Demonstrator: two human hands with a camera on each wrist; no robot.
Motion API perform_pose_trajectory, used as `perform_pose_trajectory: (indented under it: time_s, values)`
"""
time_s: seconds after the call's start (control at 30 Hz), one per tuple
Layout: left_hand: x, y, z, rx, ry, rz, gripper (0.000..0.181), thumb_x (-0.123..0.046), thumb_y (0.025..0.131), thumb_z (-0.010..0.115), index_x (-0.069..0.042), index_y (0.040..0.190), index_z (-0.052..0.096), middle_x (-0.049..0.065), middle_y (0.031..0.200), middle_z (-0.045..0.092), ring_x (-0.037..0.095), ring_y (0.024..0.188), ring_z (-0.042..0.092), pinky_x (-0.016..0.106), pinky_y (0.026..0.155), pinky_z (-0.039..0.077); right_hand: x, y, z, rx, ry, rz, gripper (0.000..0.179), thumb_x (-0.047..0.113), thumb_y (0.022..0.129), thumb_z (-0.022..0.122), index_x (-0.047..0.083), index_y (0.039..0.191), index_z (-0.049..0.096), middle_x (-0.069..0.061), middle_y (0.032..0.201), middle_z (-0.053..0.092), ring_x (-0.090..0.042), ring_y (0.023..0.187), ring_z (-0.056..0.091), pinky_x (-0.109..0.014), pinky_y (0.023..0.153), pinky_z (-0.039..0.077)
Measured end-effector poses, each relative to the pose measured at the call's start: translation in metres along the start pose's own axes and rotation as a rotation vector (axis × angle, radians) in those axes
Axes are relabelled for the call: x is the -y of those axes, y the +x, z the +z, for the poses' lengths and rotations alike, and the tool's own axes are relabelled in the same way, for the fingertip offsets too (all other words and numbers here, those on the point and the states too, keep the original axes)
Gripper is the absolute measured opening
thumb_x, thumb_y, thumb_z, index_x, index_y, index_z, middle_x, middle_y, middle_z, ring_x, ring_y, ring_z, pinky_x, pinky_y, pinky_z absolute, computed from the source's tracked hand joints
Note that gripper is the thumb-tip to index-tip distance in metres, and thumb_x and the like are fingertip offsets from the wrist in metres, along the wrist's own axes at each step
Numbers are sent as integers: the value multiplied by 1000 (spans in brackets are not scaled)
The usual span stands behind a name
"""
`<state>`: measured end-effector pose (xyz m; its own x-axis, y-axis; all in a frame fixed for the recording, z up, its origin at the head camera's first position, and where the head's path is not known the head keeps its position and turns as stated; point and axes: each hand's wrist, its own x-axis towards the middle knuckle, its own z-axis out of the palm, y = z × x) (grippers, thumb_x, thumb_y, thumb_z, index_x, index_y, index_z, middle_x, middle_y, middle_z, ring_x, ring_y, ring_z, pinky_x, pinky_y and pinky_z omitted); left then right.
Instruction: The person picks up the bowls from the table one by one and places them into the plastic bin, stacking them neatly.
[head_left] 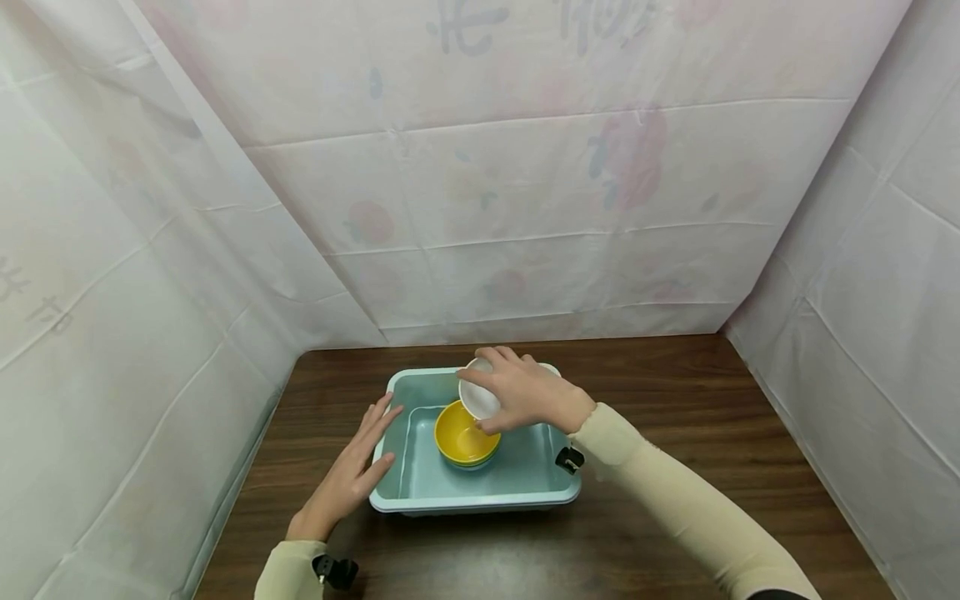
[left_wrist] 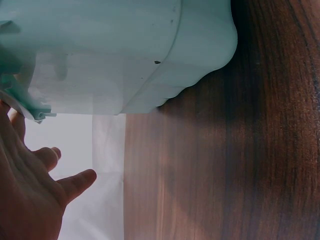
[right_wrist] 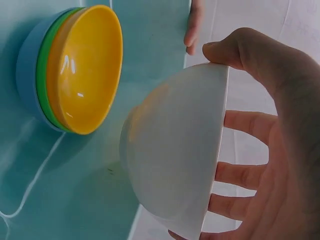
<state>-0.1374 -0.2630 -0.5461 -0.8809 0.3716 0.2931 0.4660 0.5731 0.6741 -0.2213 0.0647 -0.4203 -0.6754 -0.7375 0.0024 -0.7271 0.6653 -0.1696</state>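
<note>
My right hand holds a white bowl by its rim, thumb on one side and fingers spread along the other. The bowl is held over the light blue-green plastic tub, just beside a stack of bowls. On top of that stack is a yellow bowl. Beneath it the right wrist view shows a green bowl and a blue bowl, nested together on the tub's floor. At the tub's left rim, my left hand rests with its fingers extended and spread.
The tub stands on a dark wood-grain table. White sheets with faint printed fruit hang as a back wall and along both sides. Each wrist wears a small black camera, such as the left one.
</note>
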Motion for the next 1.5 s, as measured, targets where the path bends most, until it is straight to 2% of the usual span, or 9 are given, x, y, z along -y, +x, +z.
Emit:
perform_pose_trajectory:
  time_s: [0.23, 0.37, 0.47, 0.6, 0.67, 1.07, 1.2, 1.33, 1.5]
  values:
    - [-1, 1, 1, -8, 9, 9, 65, -11, 101, 58, -16, 162, 34, 6, 174, 15, 33, 161, 5, 67, 124, 13, 2, 3, 7, 35, -1, -35, 72, 55, 87, 71, 35, 153, 49, -14, 159, 39, -33, 139, 42, -57, 94, 52]
    - [0, 1, 1, -13, 10, 11, 66, -11, 101, 59, -17, 162, 34, 5, 174, 15, 31, 161, 6, 36, 131, 5, 5, 4, 9, 38, 10, -50, 71, 54, 88, 71, 34, 153, 50, -14, 159, 38, -33, 137, 44, -58, 97, 52]
    - [1, 2, 1, -17, 10, 18, 66, -11, 101, 59, -18, 162, 34, 6, 174, 16, 30, 161, 6, 25, 129, 1, 6, 6, 11, 44, 20, -50, 71, 54, 88, 72, 35, 153, 50, -14, 159, 38, -33, 137, 43, -58, 99, 52]
    - [1, 2, 1, -16, 14, 19, 68, -10, 101, 59, -21, 163, 33, 7, 173, 16, 30, 161, 6, 41, 131, 6, 7, 9, 15, 46, 41, -48, 71, 53, 87, 72, 36, 152, 50, -14, 160, 37, -33, 137, 43, -58, 99, 52]
    - [1, 2, 1, -13, 13, 8, 69, -11, 101, 59, -23, 163, 33, 6, 174, 16, 30, 161, 6, 43, 131, 6, 8, 10, 17, 44, 52, -54, 71, 53, 87, 72, 35, 152, 50, -15, 160, 37, -33, 137, 43, -57, 99, 53]
    - [2, 2, 1, -18, 16, 26, 68, -9, 100, 59, -19, 162, 34, 8, 173, 17, 32, 161, 6, 26, 129, 2, 15, 17, 31, 77, 66, -61, 70, 51, 87, 72, 35, 152, 50, -13, 160, 38, -29, 140, 42, -55, 99, 54]
    - [-1, 2, 0, -11, 10, 4, 68, -10, 101, 59, -22, 163, 33, 5, 174, 16, 32, 161, 5, 44, 131, 7, 18, 18, 34, 83, 61, -70, 70, 50, 88, 71, 35, 153, 49, -13, 160, 38, -29, 141, 42, -55, 97, 54]
    - [-3, 2, 0, -3, 0, -14, 68, -11, 101, 59, -23, 163, 33, 3, 174, 15, 32, 161, 4, 68, 124, 14, 21, 20, 37, 78, 35, -84, 71, 51, 87, 72, 36, 153, 49, -9, 158, 40, -27, 139, 44, -50, 94, 55]
    - [-3, 2, 0, -4, -9, -14, 68, -10, 100, 59, -22, 162, 34, 4, 174, 15, 34, 161, 4, 78, 117, 15, 23, 21, 39, 70, -12, -92, 71, 55, 86, 72, 40, 152, 49, -5, 155, 43, -27, 141, 42, -53, 95, 54]
